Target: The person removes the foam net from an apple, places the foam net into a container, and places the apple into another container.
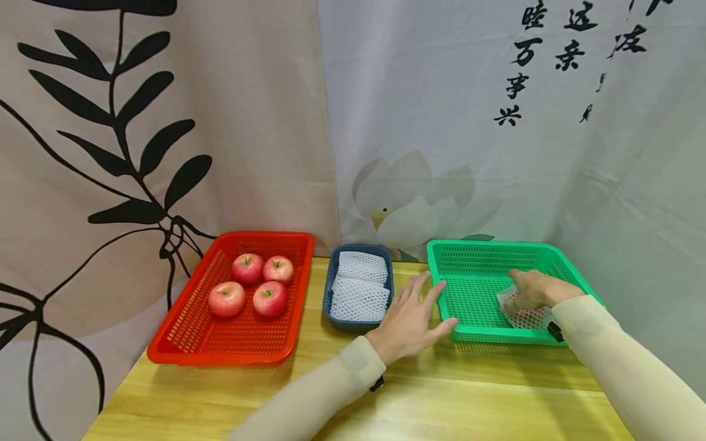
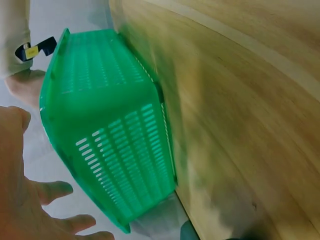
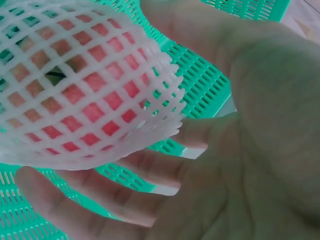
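In the green basket [image 1: 480,334], a red apple in a white foam net [image 3: 85,90] lies near the front right. My right hand [image 1: 532,289] reaches over it; in the right wrist view the thumb and the spread, fairly straight fingers stand around the net, with the fingers partly hidden behind it. My left hand [image 1: 405,318] hovers between the green basket and a dark blue-grey tray [image 1: 344,326], its fingers spread and holding nothing. White foam nets [image 1: 361,294] lie flat inside that tray.
On the left stands a red basket [image 1: 220,355] with several bare apples [image 1: 270,298]. All three containers stand on a wooden table [image 1: 441,398] against a printed curtain [image 1: 265,122], which also closes off the right side.
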`<state>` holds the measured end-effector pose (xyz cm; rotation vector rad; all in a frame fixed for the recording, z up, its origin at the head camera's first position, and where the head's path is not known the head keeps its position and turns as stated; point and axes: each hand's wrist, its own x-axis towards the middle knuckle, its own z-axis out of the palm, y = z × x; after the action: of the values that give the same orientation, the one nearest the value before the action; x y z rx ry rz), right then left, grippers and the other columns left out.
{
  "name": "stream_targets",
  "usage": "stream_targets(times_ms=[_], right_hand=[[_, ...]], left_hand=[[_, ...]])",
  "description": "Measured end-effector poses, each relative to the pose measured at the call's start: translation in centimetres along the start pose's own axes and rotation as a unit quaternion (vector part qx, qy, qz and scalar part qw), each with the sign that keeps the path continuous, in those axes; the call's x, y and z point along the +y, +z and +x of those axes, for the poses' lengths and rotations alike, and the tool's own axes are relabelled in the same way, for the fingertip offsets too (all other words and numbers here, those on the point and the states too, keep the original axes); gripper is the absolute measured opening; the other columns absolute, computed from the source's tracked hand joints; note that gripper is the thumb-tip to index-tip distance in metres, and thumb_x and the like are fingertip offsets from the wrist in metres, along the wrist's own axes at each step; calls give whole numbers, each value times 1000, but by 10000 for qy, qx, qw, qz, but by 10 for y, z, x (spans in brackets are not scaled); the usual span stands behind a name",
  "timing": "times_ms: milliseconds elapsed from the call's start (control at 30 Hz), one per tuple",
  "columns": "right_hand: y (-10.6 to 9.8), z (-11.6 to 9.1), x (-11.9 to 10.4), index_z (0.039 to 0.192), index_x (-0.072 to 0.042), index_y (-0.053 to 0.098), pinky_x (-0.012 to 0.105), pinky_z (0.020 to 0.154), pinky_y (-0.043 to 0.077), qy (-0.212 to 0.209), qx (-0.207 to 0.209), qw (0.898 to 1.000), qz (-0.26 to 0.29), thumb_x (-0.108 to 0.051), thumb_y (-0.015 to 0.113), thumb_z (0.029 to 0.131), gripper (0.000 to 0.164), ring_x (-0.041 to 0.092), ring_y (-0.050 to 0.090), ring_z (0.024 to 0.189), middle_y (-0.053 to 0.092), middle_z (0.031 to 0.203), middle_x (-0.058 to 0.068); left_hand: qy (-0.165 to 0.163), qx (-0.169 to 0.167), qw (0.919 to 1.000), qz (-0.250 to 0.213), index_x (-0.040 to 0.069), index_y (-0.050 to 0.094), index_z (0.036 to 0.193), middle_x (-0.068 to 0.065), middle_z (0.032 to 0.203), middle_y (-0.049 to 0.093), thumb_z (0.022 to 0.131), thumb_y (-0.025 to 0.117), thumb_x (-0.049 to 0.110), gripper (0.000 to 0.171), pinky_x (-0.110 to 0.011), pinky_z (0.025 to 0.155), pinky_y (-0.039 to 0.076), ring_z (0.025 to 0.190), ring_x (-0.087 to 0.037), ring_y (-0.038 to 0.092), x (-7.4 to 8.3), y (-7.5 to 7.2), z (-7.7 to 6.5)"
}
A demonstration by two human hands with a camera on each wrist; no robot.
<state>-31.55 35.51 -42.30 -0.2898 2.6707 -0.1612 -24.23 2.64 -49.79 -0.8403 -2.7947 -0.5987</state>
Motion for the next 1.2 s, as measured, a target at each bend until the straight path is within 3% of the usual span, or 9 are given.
stream_targets(times_ms=[200,333,567,767,1000,1200], right_hand=[[1,5,-1,175,10,34,84,114,52,-152,-22,9998,-93,-44,93,101,109,74,41,158,42,173,48],[1,10,-2,171,7,45,78,108,59,-229,-61,9994,-248,-37,96,98,100,71,52,151,52,166,46],[2,13,0,160,4,60,72,102,64,-304,-118,9988,-360,-27,99,95,82,68,59,144,56,161,46],[2,15,1,156,3,66,74,103,64,-254,-246,9982,-475,-31,98,96,76,66,62,141,61,158,43],[1,14,3,153,2,68,70,102,66,-312,-259,9980,-481,-22,94,97,66,66,62,143,61,158,43],[2,14,3,149,-1,71,64,94,67,-369,-203,9977,-532,-20,93,98,59,54,71,129,68,149,37]], left_hand=[[-118,-180,9998,32,28,26,188,-14,196,20,118,40,77,86,-68,140,39,183,-42,23,7,6,5],[-218,-262,9994,98,28,21,188,-10,198,14,117,36,80,89,-68,142,36,184,-40,17,11,11,8],[-251,-277,9991,205,19,22,188,-8,199,10,117,32,80,94,-68,143,34,185,-39,14,15,16,8],[-273,-323,9985,359,18,18,189,-9,199,7,118,25,79,93,-68,143,33,184,-41,14,17,19,8],[-386,-355,9978,395,20,14,189,-6,199,2,119,28,75,90,-71,143,32,185,-40,12,21,22,8],[-438,-406,9970,494,22,11,189,-5,199,1,119,28,74,89,-71,143,32,185,-39,12,23,20,8]])
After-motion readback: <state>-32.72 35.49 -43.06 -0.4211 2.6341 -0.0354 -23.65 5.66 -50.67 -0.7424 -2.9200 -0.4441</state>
